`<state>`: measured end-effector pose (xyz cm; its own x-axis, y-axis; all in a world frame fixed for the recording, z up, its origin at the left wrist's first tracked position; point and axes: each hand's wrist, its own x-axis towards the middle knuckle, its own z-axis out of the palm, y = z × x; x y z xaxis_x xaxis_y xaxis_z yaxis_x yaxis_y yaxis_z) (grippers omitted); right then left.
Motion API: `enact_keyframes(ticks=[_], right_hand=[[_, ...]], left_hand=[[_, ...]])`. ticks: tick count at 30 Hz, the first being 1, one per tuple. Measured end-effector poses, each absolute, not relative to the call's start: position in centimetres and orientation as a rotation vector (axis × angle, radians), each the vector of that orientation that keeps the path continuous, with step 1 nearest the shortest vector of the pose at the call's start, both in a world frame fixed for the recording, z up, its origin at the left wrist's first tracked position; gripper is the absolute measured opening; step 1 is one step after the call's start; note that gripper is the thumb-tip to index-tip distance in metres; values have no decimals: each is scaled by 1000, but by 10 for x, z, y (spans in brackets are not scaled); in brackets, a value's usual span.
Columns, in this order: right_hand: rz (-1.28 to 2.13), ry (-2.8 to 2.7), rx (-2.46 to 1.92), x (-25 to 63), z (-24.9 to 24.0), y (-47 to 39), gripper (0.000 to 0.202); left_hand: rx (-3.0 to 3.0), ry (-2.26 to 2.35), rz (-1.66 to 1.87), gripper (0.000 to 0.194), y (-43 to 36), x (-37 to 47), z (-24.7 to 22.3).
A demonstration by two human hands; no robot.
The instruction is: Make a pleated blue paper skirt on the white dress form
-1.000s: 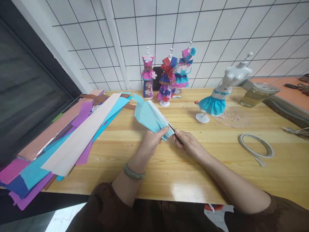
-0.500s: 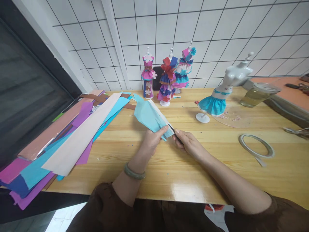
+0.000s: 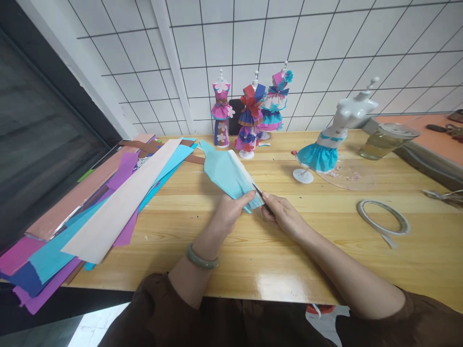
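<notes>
My left hand pinches a light blue sheet of crepe paper near its lower right end. A white strip runs along the paper's right edge. In my closed right hand is a pair of dark scissors, its blades at the white-edged side of the paper beside my left thumb. My fingers hide most of the handles. Behind my hands stand several small mannequins in paper dresses, among them one in red and blue. To the right, a white mannequin wears a turquoise skirt.
Long strips of coloured crepe paper are piled on the left of the wooden table. A roll of tape lies at the right. Behind it are a clear round dish with small bits and a jar of yellowish liquid.
The light blue paper and my left hand have shifted slightly to the right. The scissor blades sit a little farther up along the white strip.
</notes>
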<state>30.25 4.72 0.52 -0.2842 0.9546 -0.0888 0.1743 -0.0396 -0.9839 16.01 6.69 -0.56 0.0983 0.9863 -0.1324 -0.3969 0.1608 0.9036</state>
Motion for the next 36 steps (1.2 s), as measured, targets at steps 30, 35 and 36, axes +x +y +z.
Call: enact_keyframes(ticks=[30, 35, 36], right_hand=[[1335, -1585, -1269, 305, 2, 48, 49], [1333, -1613, -1257, 303, 1, 49, 48], [1333, -1614, -1254, 303, 0, 49, 48]], left_hand=[[697, 917, 1254, 32, 66, 161, -1], [667, 935, 1347, 31, 69, 162, -2], [671, 937, 1357, 31, 69, 162, -3]])
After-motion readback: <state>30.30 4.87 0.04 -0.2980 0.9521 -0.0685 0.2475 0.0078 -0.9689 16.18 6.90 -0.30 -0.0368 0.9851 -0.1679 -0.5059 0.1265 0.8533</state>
